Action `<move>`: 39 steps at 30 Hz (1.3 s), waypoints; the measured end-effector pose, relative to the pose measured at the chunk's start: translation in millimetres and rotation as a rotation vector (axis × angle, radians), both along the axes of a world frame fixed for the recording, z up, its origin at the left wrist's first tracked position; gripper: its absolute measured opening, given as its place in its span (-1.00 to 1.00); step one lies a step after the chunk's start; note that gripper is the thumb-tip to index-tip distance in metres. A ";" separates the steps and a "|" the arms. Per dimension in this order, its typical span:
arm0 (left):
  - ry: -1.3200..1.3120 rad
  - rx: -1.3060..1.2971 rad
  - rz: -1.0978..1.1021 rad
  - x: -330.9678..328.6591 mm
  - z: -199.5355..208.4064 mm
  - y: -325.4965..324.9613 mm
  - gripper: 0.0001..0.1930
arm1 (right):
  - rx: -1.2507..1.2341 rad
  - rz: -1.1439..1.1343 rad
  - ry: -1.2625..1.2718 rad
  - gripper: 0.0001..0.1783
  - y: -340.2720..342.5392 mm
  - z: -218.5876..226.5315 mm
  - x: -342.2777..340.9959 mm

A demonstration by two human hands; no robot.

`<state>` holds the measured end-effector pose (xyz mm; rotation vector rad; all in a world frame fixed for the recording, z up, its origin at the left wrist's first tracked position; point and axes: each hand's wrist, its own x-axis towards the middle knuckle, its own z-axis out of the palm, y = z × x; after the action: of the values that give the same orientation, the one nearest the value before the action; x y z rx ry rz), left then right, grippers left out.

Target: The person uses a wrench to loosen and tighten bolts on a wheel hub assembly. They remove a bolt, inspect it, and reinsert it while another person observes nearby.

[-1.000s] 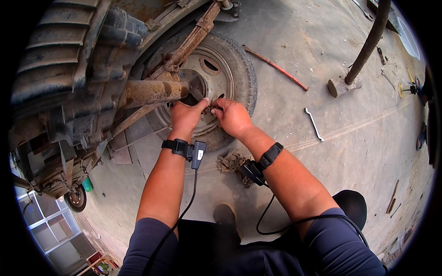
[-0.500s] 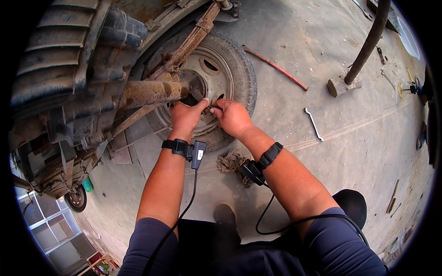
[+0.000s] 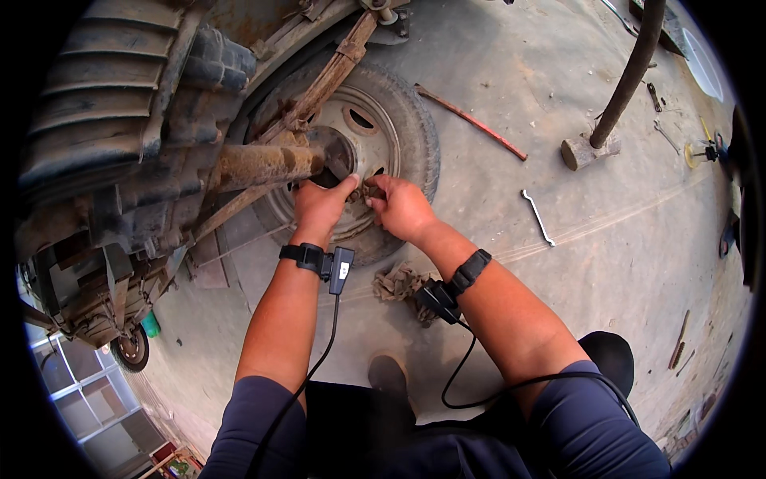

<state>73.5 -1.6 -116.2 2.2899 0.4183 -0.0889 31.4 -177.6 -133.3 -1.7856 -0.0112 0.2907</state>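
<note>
A wheel with a worn black tyre (image 3: 423, 132) and a dirty grey rim (image 3: 388, 128) lies under the vehicle, at the end of a rusty axle (image 3: 259, 164). My left hand (image 3: 317, 209) is closed at the lower side of the hub (image 3: 343, 152), thumb pointing up along it; its other fingers are mostly hidden. Just right of it, my right hand (image 3: 403, 209) pinches at a small brownish metal piece (image 3: 359, 194) by the hub, apparently a wheel nut or stud, partly covered by the fingertips. Black straps with small cabled boxes circle both wrists.
Right of the tyre a red bar (image 3: 475, 124) and a silver wrench (image 3: 538, 217) lie on the concrete. Farther right stands a wooden mallet (image 3: 590, 152). A crumpled rag (image 3: 397, 283) sits below the wheel. Rusty vehicle parts (image 3: 104, 104) crowd the left.
My right fingertips have shifted slightly at the small metal piece, showing more of it. My left hand keeps its place at the hub. The view has drifted slightly.
</note>
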 end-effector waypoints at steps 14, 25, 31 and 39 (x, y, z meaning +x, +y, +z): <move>0.085 -0.136 0.001 -5.3 32.9 -5.8 -0.34 | -0.071 -0.077 0.045 -0.59 -70.2 40.3 -35.0; 0.229 0.349 -0.392 -9.9 100.8 12.4 -0.59 | -0.279 -0.040 -0.156 -0.59 -103.6 109.0 -20.1; 0.180 0.553 -0.502 -30.7 148.0 13.9 -0.61 | -0.534 0.073 -0.423 -0.59 -137.6 178.4 5.4; 0.265 0.647 -0.672 -82.5 134.3 8.5 -0.64 | -0.780 0.164 -0.322 -0.60 -195.9 174.5 -26.9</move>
<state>-9.0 6.9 18.1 2.9807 -0.2590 -0.6822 4.5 -373.5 41.2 -2.5993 -0.3110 0.1210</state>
